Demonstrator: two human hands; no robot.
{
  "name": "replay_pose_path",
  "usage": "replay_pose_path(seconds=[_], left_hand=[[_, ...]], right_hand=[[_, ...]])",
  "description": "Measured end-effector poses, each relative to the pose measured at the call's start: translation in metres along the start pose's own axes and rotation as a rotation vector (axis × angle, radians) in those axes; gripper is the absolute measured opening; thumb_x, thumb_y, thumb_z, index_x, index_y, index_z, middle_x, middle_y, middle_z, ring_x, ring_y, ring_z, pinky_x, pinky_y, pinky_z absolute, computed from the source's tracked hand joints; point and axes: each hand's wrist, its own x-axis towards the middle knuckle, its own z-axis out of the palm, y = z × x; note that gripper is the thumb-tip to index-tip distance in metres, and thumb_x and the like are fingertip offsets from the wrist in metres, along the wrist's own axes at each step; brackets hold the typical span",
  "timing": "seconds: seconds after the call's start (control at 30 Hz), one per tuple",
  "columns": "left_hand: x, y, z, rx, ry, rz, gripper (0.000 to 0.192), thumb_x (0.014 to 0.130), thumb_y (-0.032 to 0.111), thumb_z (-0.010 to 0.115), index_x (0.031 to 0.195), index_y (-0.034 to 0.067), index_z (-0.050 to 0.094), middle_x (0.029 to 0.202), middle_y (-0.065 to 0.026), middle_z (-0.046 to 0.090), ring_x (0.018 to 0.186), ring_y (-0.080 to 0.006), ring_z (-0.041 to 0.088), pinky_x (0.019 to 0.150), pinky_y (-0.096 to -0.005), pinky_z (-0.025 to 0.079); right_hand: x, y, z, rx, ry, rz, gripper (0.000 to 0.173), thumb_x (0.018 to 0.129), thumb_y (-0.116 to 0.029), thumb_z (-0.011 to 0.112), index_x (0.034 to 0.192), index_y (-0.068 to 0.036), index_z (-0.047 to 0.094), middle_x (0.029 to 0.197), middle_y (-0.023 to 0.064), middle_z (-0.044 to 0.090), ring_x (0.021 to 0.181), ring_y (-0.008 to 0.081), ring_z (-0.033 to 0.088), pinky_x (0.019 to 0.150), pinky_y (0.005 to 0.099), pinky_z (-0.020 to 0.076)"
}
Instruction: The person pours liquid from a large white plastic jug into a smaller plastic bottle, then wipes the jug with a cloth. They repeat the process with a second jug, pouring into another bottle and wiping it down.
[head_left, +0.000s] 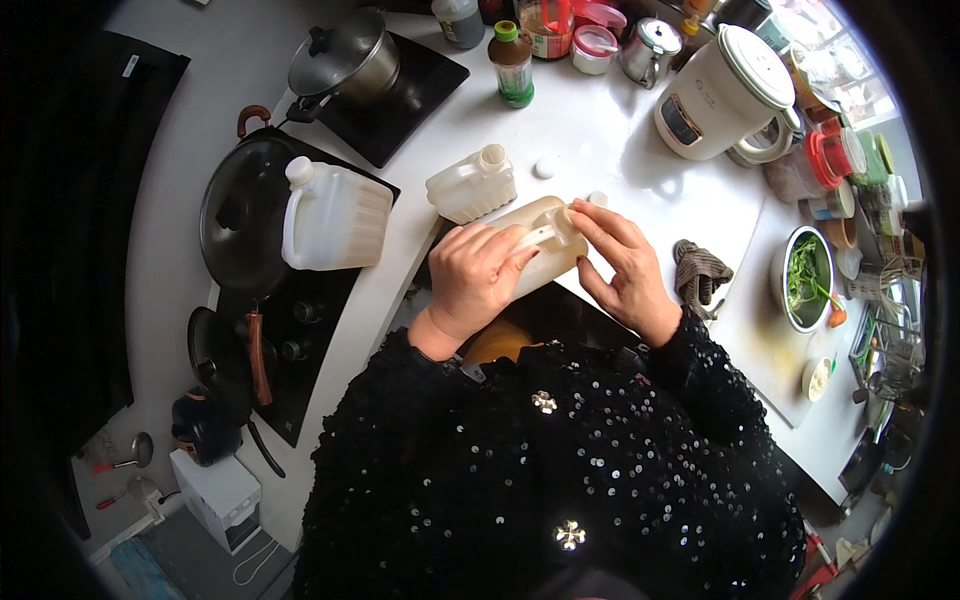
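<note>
A translucent plastic jug (540, 276) is tilted in front of my chest at the counter's edge. My left hand (474, 268) is closed around its handle. The fingertips of my right hand (626, 270) touch the jug's open neck, with the thumb at its side. Just beyond stands a smaller translucent jug (469, 184), uncapped. One white cap (545, 166) lies beside it, and another small white cap (598, 199) is by my right fingertips. To the left, a larger capped jug (341, 217) holds pale contents.
A lidded wok (244, 214) and a lidded pot (349, 64) sit on cooktops at left. A brown bottle (511, 67) and a white electric appliance (724, 97) stand behind. At right are a cloth (699, 274), a bowl of greens (804, 281) and a small bowl (817, 379).
</note>
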Motion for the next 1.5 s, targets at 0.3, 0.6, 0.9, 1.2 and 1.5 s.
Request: replay_pose_path(seconds=[0.3,0.6,0.9,1.2,1.5], left_hand=[[0.006,-0.007,-0.009,0.001,0.007,-0.031,0.017,0.084,0.014,0.075,0.097,0.005,0.071,0.073,-0.0073,0.067,0.066,-0.0264,0.062,0.065,-0.0373,0.049],[0.002,-0.004,-0.015,0.003,-0.055,-0.113,0.016,0.085,0.015,0.074,0.097,0.005,0.071,0.074,-0.0072,0.067,0.065,-0.0261,0.06,0.063,-0.0373,0.048],[0.013,-0.001,0.002,-0.024,-0.061,-0.007,0.019,0.084,0.016,0.074,0.097,0.003,0.071,0.083,-0.0097,0.072,0.071,-0.0277,0.066,0.066,-0.0373,0.051],[0.022,0.005,0.014,-0.094,-0.052,0.131,0.015,0.083,0.015,0.075,0.094,0.004,0.073,0.08,-0.0103,0.071,0.07,-0.0288,0.065,0.066,-0.0376,0.051],[0.032,0.015,0.021,-0.165,-0.037,0.197,0.018,0.083,0.017,0.075,0.097,0.004,0.073,0.08,-0.0112,0.071,0.07,-0.0294,0.065,0.064,-0.0383,0.05]], right_hand=[[0.022,0.083,0.001,0.433,0.143,0.442,0.031,0.091,-0.011,0.062,0.121,-0.003,0.067,0.119,0.0135,0.068,0.099,0.0219,0.068,0.089,0.035,0.0528],[0.023,0.16,0.056,-0.563,-0.337,0.442,0.037,0.084,-0.024,0.074,0.117,-0.009,0.07,0.102,0.0172,0.066,0.088,0.0322,0.069,0.077,0.0397,0.0576],[0.041,0.036,-0.056,0.264,-0.273,-0.013,0.045,0.084,-0.002,0.074,0.129,-0.008,0.066,0.12,0.0078,0.067,0.105,0.0218,0.065,0.088,0.0331,0.0548],[0.038,-0.005,-0.075,0.008,-0.283,0.068,0.043,0.082,-0.001,0.075,0.125,-0.005,0.068,0.114,0.014,0.067,0.094,0.0304,0.069,0.084,0.0368,0.0571],[0.024,-0.003,-0.079,-0.579,-0.255,0.255,0.032,0.093,-0.026,0.069,0.117,-0.004,0.07,0.073,0.0126,0.063,0.065,0.0258,0.064,0.064,0.0377,0.0519]])
